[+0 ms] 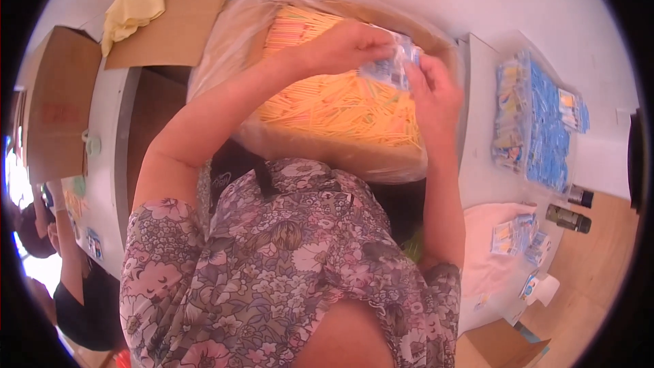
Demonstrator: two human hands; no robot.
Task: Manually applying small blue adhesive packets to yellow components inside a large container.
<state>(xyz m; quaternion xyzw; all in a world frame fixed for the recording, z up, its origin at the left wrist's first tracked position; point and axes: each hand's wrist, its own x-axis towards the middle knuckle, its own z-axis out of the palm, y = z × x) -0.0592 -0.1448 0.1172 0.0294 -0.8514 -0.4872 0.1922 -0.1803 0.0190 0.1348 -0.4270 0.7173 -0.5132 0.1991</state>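
The person wears a loose shirt (272,252) of thin-looking cloth, in a greyish mauve colour. It is covered with many flowers, pink, whitish and grey, drawn with dark outlines. The left sleeve (160,259) and the right sleeve (439,307) are short and wide. The neckline (383,324) is open and slightly gathered. The left hand (368,44) and the right hand (437,88) are bare.
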